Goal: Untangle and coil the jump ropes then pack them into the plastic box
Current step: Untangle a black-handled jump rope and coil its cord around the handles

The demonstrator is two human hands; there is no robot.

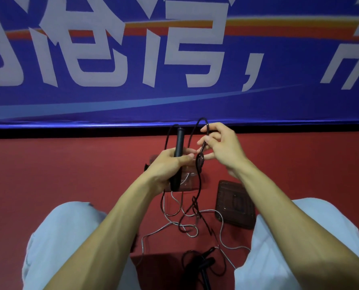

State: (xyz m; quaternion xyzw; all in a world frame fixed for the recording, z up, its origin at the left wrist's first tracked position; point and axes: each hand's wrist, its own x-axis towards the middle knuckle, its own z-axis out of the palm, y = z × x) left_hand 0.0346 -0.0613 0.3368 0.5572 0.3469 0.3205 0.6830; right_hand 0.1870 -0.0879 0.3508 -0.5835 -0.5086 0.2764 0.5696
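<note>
My left hand (170,164) grips a black jump-rope handle (178,143) upright, above the red floor. My right hand (220,147) pinches the black rope (200,162) beside it, where the rope forms a knot-like loop. From there the black rope hangs down into a tangle with a thin grey rope (195,225) on the floor between my knees. More black handles (203,264) and rope lie near the bottom of the view. The clear plastic box (193,181) sits on the floor behind my hands, mostly hidden by them.
A dark brown lid or tray (235,204) lies on the floor right of the box. A blue banner with white characters (174,59) covers the wall ahead. My knees in light trousers (65,237) flank the ropes.
</note>
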